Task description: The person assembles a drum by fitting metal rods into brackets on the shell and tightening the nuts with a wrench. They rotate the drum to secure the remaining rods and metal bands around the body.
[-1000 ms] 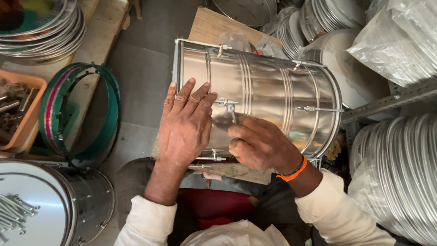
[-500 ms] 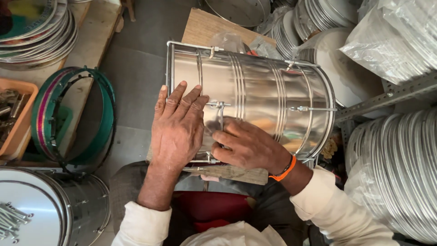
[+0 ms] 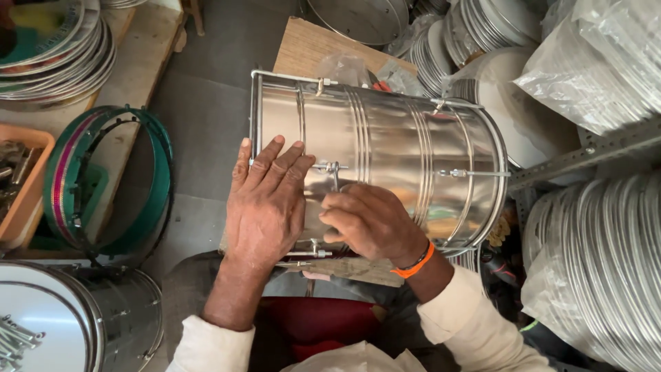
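Your left hand (image 3: 265, 203) lies flat, fingers spread, on the steel drum shell (image 3: 385, 148) lying across your lap. Your right hand (image 3: 372, 224), just right, curls closed around its tension rod (image 3: 335, 176).

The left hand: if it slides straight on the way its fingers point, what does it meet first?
The left hand lies flat on the steel drum shell, fingers pointing up-right. Sliding on, it would probably first meet the small metal lug just beyond the fingertips, beside the right hand.
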